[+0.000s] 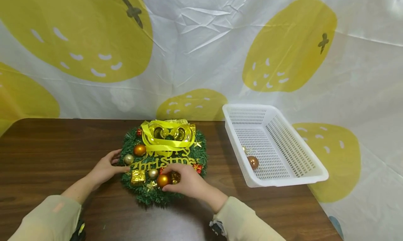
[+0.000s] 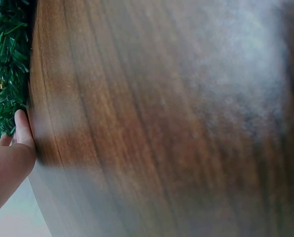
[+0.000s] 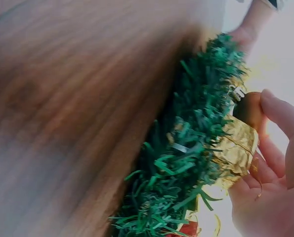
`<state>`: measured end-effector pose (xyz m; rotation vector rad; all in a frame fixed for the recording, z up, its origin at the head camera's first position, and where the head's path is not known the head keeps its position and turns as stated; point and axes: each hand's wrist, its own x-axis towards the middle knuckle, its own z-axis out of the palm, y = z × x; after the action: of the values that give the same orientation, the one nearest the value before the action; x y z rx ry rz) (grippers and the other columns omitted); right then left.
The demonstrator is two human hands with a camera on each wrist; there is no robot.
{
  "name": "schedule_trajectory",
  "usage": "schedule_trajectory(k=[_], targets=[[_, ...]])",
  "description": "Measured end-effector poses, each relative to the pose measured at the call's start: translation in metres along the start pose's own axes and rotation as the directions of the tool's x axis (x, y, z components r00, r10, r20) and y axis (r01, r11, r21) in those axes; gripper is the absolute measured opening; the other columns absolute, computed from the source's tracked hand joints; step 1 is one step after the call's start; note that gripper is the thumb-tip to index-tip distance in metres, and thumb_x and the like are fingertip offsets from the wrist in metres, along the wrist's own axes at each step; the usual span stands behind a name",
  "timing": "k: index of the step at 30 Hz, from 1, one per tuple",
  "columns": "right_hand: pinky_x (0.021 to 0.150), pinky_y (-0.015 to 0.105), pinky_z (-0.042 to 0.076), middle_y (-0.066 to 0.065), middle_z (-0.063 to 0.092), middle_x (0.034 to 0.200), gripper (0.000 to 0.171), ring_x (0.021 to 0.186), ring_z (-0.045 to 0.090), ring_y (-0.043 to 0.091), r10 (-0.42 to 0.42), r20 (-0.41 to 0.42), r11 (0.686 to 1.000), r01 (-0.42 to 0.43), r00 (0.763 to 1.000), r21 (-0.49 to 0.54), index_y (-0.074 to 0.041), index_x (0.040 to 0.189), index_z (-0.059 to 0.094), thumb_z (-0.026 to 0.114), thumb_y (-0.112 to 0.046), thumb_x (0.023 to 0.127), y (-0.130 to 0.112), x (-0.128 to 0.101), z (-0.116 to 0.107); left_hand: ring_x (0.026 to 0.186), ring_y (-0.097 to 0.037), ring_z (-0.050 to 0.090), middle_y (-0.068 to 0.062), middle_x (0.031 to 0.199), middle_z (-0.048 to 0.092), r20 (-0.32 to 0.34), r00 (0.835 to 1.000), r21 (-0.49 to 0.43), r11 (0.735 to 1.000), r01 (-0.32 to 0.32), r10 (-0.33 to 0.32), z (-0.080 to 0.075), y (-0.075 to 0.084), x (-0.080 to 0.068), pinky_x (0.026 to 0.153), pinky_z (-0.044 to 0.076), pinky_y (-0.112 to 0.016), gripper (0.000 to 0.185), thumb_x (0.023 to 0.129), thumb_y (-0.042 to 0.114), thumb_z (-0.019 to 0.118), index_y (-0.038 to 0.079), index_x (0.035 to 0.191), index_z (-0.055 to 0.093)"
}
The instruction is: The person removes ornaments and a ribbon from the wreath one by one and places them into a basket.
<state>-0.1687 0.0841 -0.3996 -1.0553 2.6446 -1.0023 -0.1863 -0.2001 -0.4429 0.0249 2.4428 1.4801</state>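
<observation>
Gold cut-out letters reading "Merry Christmas" [image 1: 167, 158] stand across the middle of the round green tinsel wreath [image 1: 148, 195], just below its shiny yellow ribbon bow [image 1: 168, 133]. Nothing else is legible.

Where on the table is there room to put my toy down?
The table is bare to the left of the wreath, past the left hand. There is also a bare strip between the wreath and the white basket. It is crowded on the wreath, where the right hand holds an orange ball.
</observation>
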Motion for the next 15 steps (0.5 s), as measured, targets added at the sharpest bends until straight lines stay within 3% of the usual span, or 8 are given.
schedule_trajectory(k=[6, 10, 15], targets=[[0.092, 0.023, 0.049, 0.006, 0.068, 0.112, 0.039, 0.105, 0.063, 0.019, 0.088, 0.003, 0.978, -0.087, 0.996, 0.191, -0.007, 0.111, 0.064, 0.077, -0.013, 0.075, 0.0, 0.002, -0.007, 0.133, -0.053, 0.02, -0.037, 0.146, 0.015, 0.014, 1.0, -0.005, 1.0, -0.004, 0.004, -0.001, 0.003, -0.002, 0.104, 0.03, -0.062, 0.093, 0.087, 0.027, 0.066, -0.006, 0.148, 0.005], [0.091, 0.022, 0.05, 0.012, 0.067, 0.112, 0.039, 0.105, 0.064, 0.024, 0.134, 0.007, 0.933, -0.129, 0.991, 0.335, -0.003, 0.112, 0.063, 0.076, -0.008, 0.076, 0.002, 0.004, -0.01, 0.133, -0.053, 0.02, -0.037, 0.147, 0.015, 0.011, 1.0, -0.001, 1.0, -0.001, 0.001, -0.001, 0.002, -0.001, 0.103, 0.03, -0.062, 0.094, 0.086, 0.028, 0.067, -0.006, 0.148, 0.005], [0.08, 0.02, 0.053, 0.019, 0.066, 0.108, 0.042, 0.096, 0.066, 0.023, 0.195, 0.011, 0.874, -0.179, 0.981, 0.453, 0.001, 0.116, 0.06, 0.074, -0.004, 0.077, 0.005, 0.006, -0.017, 0.132, -0.053, 0.02, -0.037, 0.146, 0.015, 0.009, 1.0, 0.003, 1.0, -0.007, 0.007, -0.001, 0.002, -0.001, 0.103, 0.03, -0.063, 0.095, 0.086, 0.03, 0.067, -0.006, 0.148, 0.005]])
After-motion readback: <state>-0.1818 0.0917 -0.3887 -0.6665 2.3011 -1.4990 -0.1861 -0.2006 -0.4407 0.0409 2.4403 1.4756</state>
